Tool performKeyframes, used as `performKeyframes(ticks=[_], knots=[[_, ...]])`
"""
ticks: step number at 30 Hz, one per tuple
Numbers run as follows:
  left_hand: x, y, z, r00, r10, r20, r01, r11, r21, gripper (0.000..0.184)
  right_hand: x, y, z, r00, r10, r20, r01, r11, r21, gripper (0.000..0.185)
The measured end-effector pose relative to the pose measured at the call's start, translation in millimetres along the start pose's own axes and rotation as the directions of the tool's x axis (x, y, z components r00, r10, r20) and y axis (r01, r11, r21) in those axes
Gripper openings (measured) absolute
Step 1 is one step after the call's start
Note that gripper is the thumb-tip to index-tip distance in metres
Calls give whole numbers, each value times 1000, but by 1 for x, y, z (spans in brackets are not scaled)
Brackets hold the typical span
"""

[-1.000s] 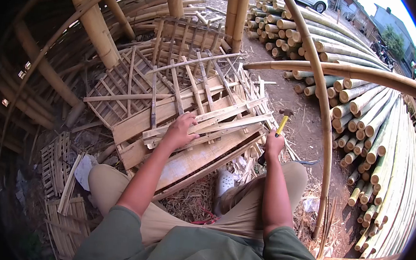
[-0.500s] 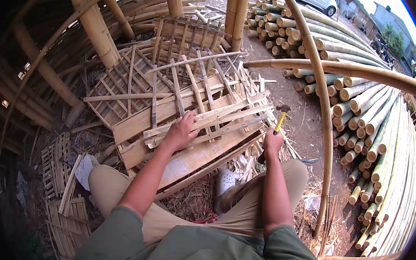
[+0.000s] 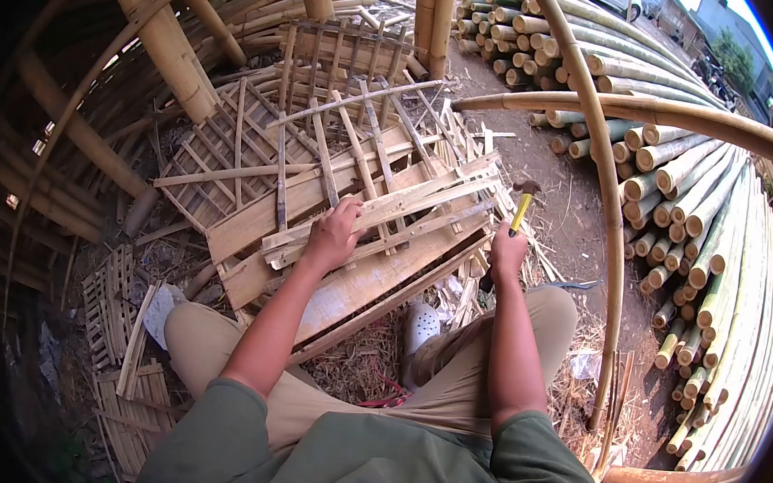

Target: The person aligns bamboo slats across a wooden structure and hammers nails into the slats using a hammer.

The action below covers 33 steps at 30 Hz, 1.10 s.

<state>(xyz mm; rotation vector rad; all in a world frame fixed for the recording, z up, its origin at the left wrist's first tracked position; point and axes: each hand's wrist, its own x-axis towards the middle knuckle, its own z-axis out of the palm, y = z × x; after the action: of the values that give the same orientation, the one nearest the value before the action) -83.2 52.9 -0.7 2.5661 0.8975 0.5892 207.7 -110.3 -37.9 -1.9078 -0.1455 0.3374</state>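
Note:
My right hand (image 3: 507, 251) is wrapped around a claw hammer (image 3: 521, 214) with a yellow-and-black handle, its head pointing up and away from me. Over the near end of some split bamboo slats (image 3: 426, 201), my left hand (image 3: 334, 233) closes its fingers; the fingertips are partly hidden. These slats lie across the crosspieces of a bamboo lattice frame (image 3: 357, 157). Beneath it is a wide wooden board (image 3: 383, 282), in front of my knees. Any nail near my left fingers is too small to make out.
More lattice panels (image 3: 235, 143) lie behind and left of the board. A bent bamboo pole (image 3: 604, 186) curves upright on my right, beside big stacks of cut bamboo poles (image 3: 681, 188). Wood shavings (image 3: 349, 375) cover the ground around my shoe (image 3: 421, 326). A thick bamboo post (image 3: 161, 42) leans at upper left.
The hammer in my right hand has risen slightly and its head has turned a little. My left hand stays on the slats. The whole view has shifted slightly.

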Motion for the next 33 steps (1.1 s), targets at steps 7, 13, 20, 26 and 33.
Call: performKeyframes(ticks=[7, 13, 20, 26, 33], knots=[[1, -5, 12, 990, 116, -84, -115, 993, 21, 38, 8, 10, 4, 1000, 5, 22, -5, 1000, 3, 46], [2, -4, 14, 992, 117, -50, -117, 993, -8, 39, 7, 9, 3, 999, 5, 35, -4, 1000, -3, 46], [0, 0, 12, 998, 68, 2, -67, 997, -44, 51, 1, -3, 3, 997, -38, 66, 37, 999, 4, 53], [-2, -2, 12, 999, 43, -14, -44, 997, -69, 46, 5, 11, 11, 969, -236, -67, 232, 971, -64, 54], [7, -15, -13, 994, 42, -99, -80, 905, -418, 47, -25, -18, -21, 558, -824, 95, 822, 565, 71, 29]])
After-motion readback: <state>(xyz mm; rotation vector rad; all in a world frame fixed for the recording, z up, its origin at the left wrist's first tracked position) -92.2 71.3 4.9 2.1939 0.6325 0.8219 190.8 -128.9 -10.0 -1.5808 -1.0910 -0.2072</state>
